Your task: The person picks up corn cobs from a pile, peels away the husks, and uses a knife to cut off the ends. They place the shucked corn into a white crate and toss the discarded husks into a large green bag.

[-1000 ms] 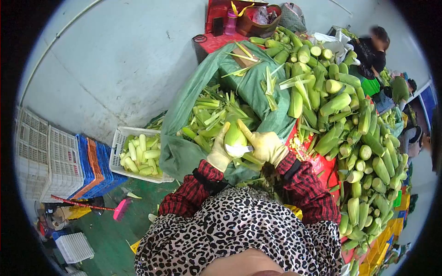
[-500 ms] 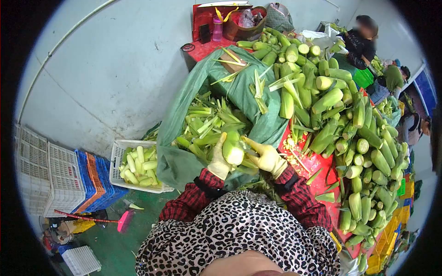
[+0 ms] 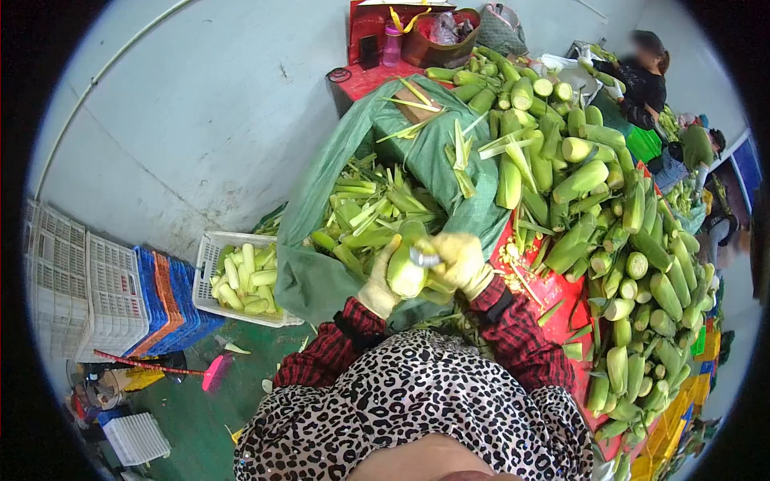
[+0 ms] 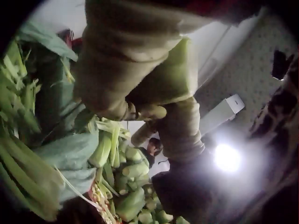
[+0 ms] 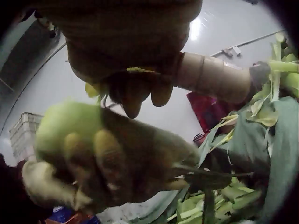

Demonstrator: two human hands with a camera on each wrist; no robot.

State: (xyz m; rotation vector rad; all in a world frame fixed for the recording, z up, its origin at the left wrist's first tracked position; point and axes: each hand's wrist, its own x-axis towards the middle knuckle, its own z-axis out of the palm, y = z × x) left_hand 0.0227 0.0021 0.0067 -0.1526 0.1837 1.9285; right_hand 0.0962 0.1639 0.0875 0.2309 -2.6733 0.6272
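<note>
In the head view my gloved left hand grips a green-husked ear of corn, its pale cut end toward my body. My gloved right hand holds a knife, and its short blade overlaps the right side of the ear. From the left wrist, the ear shows beneath the left hand, with the right hand close by. The right wrist view has left fingers wrapped round the ear and the right hand just above.
A green sack full of husk leaves lies open before me. Heaped corn covers the red table to the right. At left stand a white crate of trimmed ears and stacked crates. Other people work at far right.
The blade first lay across the ear's cut end; the right hand then shifted right, and now the blade lies over the ear's side. The left hand keeps its grip.
</note>
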